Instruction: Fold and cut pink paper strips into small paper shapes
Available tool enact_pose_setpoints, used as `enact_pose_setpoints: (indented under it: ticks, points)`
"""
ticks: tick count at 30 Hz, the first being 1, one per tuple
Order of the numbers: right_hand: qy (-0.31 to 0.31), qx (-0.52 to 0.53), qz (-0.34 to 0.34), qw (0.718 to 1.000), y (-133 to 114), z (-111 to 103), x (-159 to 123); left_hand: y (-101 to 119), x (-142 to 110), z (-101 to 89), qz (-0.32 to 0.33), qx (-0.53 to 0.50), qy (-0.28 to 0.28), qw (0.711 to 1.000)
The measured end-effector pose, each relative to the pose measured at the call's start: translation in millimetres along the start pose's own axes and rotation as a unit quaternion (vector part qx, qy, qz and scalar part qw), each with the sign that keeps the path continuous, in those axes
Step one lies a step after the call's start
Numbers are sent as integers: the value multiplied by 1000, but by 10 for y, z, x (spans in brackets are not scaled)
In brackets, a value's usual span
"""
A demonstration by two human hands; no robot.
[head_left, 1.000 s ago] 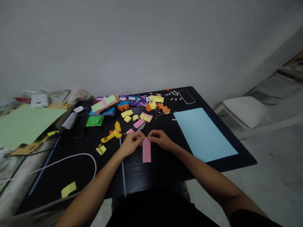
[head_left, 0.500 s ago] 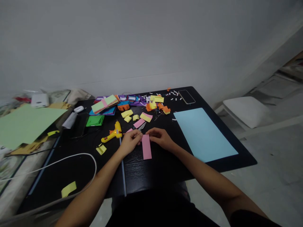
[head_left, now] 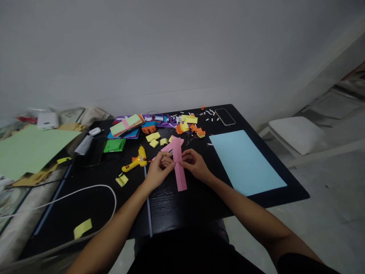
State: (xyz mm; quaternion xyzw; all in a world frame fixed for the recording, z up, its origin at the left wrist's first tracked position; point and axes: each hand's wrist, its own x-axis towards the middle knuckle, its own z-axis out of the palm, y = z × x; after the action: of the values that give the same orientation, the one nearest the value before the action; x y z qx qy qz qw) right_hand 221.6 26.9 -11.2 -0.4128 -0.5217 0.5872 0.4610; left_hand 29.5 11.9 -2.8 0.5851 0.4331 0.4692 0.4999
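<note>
A long pink paper strip (head_left: pixel 180 179) stands over the table with its upper half reaching toward the wall; crease lines run along and across it. My left hand (head_left: pixel 159 167) pinches its left edge near the cross crease, thumb on top. My right hand (head_left: pixel 196 165) grips the opposite edge at the same height. Beyond the strip lie other pink paper pieces (head_left: pixel 166 147), partly covered by it, and the scissors there are mostly hidden. A yellow glue gun (head_left: pixel 137 160) rests left of my left hand, near small folded yellow papers (head_left: pixel 122 180).
A light blue sheet (head_left: pixel 246 163) covers the table's right side, with a phone (head_left: pixel 225 117) behind it. Stacked coloured papers (head_left: pixel 127 126) and scraps (head_left: pixel 189 127) lie at the back. A white cable (head_left: pixel 110 190) loops at left. A white stool (head_left: pixel 295 133) stands right.
The pink strip was folded to a shorter length, hanging toward me. Now it is opened out, its upper half extending away from me, and both hands hold it at the middle.
</note>
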Motion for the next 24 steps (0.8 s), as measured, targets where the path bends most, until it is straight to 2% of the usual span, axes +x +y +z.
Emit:
enact_pose_setpoints:
  ticks: [4, 8, 15, 24]
  points:
    - [9, -9, -18, 1000, -16, 19, -22, 22, -22, 16, 26, 61, 20, 998]
    - [-10, -34, -36, 999, 4, 14, -20, 77, -26, 2, 36, 121, 3, 992]
    - [-22, -6, -28, 999, 48, -3, -13, 22, -20, 0, 23, 79, 18, 996]
    - [23, -42, -55, 997, 38, 23, -44, 62, -12, -15, 73, 122, 42, 989]
